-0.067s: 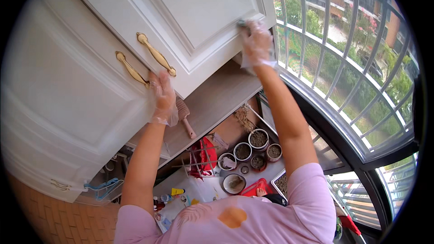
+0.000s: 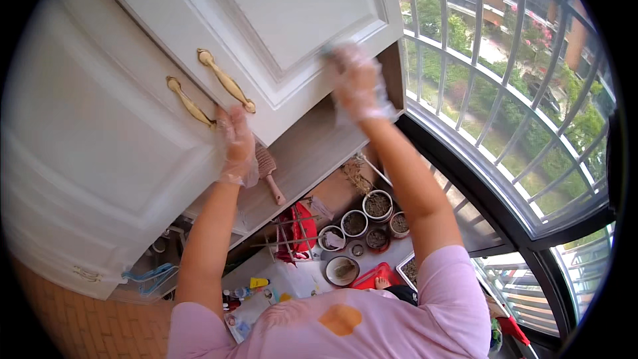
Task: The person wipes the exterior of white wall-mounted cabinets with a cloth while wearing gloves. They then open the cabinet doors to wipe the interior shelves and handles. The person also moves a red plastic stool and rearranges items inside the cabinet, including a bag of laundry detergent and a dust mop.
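A white cabinet door [image 2: 292, 20] with a gold handle [image 2: 226, 81] stands open above me. My left hand [image 2: 236, 146], in a thin clear glove, grips the door's lower edge just below that handle. My right hand [image 2: 359, 83], also gloved and blurred by motion, presses on the door's face near its right corner. A small grey cloth [image 2: 327, 50] shows at its fingertips. A second white door [image 2: 93, 146] with its own gold handle [image 2: 189, 102] is shut on the left.
A wooden-handled brush [image 2: 268, 174] hangs under the cabinet. Below stand several soil-filled pots [image 2: 379, 205], a red wire rack [image 2: 297, 227] and blue hangers [image 2: 149, 276]. A curved window with metal bars [image 2: 505, 93] fills the right side.
My right hand has slid a little left and down across the door's face. My left hand stays on the door's edge.
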`<action>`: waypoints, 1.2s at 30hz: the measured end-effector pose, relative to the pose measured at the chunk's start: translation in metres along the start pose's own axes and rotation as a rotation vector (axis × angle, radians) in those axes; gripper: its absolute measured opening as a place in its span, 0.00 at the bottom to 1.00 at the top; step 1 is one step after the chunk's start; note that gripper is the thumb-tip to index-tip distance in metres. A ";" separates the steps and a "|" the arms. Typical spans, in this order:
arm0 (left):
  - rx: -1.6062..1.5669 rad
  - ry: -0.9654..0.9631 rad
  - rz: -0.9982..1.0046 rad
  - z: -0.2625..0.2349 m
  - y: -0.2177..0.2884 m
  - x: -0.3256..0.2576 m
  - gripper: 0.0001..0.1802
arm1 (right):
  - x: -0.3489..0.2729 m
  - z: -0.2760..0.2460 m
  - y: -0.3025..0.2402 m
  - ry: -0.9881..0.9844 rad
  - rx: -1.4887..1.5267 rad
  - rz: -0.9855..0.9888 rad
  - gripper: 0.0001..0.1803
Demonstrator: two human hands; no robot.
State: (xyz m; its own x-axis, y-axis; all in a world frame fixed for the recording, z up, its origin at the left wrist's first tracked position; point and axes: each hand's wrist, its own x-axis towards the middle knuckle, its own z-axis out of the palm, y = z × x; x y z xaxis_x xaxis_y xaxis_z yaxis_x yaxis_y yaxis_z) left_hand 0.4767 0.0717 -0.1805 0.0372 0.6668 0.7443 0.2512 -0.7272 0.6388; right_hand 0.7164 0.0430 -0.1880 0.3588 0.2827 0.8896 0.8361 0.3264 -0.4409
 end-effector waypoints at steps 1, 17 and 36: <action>0.007 -0.001 -0.024 -0.001 -0.001 -0.001 0.25 | -0.017 0.010 -0.016 -0.079 0.094 -0.048 0.13; 0.079 -0.062 -0.052 -0.006 0.007 0.000 0.34 | 0.007 0.013 0.033 0.275 -0.113 0.224 0.11; 0.058 -0.171 -0.139 -0.010 0.031 -0.002 0.38 | -0.035 0.013 0.007 0.348 0.181 0.379 0.10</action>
State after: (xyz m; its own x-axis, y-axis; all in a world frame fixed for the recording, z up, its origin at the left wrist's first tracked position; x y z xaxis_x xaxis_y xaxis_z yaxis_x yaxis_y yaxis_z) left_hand 0.4749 0.0459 -0.1599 0.1601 0.7817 0.6028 0.3202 -0.6188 0.7174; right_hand 0.7048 0.0471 -0.2237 0.7629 0.1056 0.6379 0.5478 0.4185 -0.7244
